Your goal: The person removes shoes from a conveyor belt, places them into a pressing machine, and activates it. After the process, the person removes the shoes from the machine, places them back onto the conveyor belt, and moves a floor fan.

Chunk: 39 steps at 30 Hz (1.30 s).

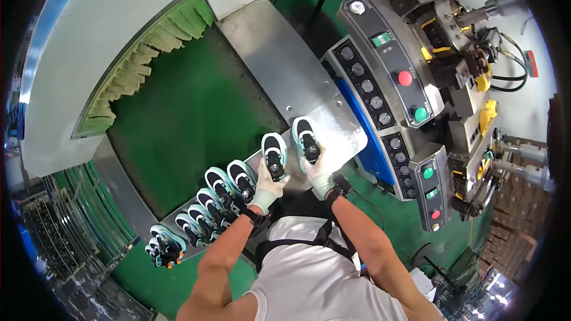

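Shoes in hand: two small shoes with mint-green soles and black uppers stand side by side on the steel surface point(297, 77), the left shoe point(274, 153) a little nearer than the right shoe point(306, 140).
Hidden or unclear: the heels of both shoes are covered by the gloves; the nearest shoes in the row blur at the lower left; the picture's rim is dark and bent, so the racks at far left and the boxes at right are hard to make out.
Left hand point(266, 189): in a white glove, fingers curled around the heel end of the left shoe, gripping it.
Right hand point(317, 173): in a white glove, fingers closed around the near end of the right shoe, with a dark band at the wrist.
Row of shoes point(205, 211): more pairs of the same kind lined up along the near edge of the surface, running left and nearer from the left hand.
Surface: bare grey metal plate, rounded at its right corner, next to a green conveyor belt point(190, 113) that runs under a white hood point(89, 53) with a fringe of yellow-green strips.
Room: at right, a machine with a control panel point(386, 77) of knobs and red and green buttons; green floor below.
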{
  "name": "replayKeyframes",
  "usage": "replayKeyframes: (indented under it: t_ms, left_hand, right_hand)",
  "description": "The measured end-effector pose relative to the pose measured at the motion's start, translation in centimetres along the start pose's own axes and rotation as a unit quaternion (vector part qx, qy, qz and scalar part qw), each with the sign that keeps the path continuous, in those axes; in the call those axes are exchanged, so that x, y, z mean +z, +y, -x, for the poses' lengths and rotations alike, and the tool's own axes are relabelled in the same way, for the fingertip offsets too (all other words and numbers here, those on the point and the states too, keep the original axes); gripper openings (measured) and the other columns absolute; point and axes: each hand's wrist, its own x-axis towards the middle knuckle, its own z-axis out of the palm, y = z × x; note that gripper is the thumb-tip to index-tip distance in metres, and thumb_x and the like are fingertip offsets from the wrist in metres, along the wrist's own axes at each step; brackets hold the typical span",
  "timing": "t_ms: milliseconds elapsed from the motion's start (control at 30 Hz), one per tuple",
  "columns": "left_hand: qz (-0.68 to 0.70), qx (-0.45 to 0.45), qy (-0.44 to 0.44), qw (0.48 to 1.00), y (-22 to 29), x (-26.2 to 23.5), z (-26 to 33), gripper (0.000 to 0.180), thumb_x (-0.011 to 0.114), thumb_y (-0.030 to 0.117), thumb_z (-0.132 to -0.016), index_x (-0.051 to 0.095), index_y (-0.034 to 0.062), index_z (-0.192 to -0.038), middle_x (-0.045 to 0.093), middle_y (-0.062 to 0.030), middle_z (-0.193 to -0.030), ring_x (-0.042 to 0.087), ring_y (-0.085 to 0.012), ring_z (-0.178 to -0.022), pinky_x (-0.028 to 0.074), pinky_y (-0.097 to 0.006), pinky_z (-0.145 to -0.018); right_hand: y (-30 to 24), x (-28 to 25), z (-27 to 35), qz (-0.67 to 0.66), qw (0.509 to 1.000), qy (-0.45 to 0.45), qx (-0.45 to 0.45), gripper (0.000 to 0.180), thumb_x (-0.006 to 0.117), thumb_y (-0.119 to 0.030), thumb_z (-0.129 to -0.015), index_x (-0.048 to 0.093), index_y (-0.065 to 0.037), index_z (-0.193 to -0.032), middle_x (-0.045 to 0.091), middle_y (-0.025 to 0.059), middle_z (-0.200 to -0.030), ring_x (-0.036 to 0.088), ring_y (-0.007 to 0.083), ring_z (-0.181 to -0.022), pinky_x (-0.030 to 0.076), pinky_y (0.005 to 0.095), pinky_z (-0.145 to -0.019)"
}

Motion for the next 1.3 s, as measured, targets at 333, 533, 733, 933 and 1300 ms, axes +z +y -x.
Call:
replayKeyframes:
  t_ms: [333,533,733,933,1300]
  left_hand:
    - [0.048,-0.144,-0.005,0.988,-2.6,-7.2,6.2,0.082,0.077,0.017,-0.075,0.033,-0.0096,-0.139,0.041,-0.0288,-0.135,0.042,-0.0419,-0.127,0.035,-0.043,-0.109]
    - [-0.048,-0.081,0.041,0.995,-3.1,-4.7,4.0,0.082,0.076,0.015,-0.074,0.033,-0.0077,-0.139,0.043,-0.0268,-0.132,0.042,-0.0402,-0.127,0.034,-0.041,-0.110]
    - [0.100,-0.120,0.017,0.988,-2.4,-7.9,0.2,0.058,0.072,0.007,-0.080,0.049,-0.0001,-0.133,0.061,-0.0114,-0.117,0.058,-0.0196,-0.104,0.047,-0.033,-0.094]
    - [0.097,0.082,-0.192,0.973,15.8,-6.1,1.8,0.053,0.068,0.005,-0.085,0.048,-0.0010,-0.134,0.055,-0.0138,-0.128,0.055,-0.0223,-0.113,0.043,-0.034,-0.100]
    - [0.010,0.350,-0.654,0.670,33.2,11.7,22.0,0.045,0.066,-0.002,-0.084,0.052,-0.0010,-0.127,0.057,-0.0122,-0.125,0.057,-0.0190,-0.110,0.045,-0.032,-0.097]
  right_hand:
    - [-8.5,1.6,6.2,0.052,0.983,-0.155,-0.081,0.077,0.074,-0.012,-0.076,0.033,0.006,-0.138,0.038,0.0323,-0.141,0.036,0.0477,-0.134,0.031,0.0480,-0.113]
    - [-4.7,6.1,6.4,0.021,0.996,-0.083,-0.022,0.080,0.073,-0.014,-0.074,0.033,0.001,-0.142,0.041,0.0285,-0.141,0.043,0.0425,-0.130,0.035,0.0433,-0.110]
    - [-7.6,-4.4,3.9,-0.179,0.955,-0.196,0.133,0.069,0.078,-0.022,-0.075,0.045,0.001,-0.132,0.062,0.0177,-0.119,0.060,0.0255,-0.112,0.045,0.0342,-0.099]
    - [-6.5,-19.5,10.7,-0.337,0.931,-0.011,0.138,0.071,0.079,-0.019,-0.077,0.045,0.002,-0.136,0.058,0.0111,-0.124,0.053,0.0181,-0.116,0.041,0.0334,-0.103]
    - [-1.8,-32.1,36.3,-0.357,0.690,0.588,0.227,0.073,0.082,-0.024,-0.073,0.048,0.002,-0.133,0.061,0.0124,-0.120,0.057,0.0188,-0.112,0.044,0.0335,-0.100]
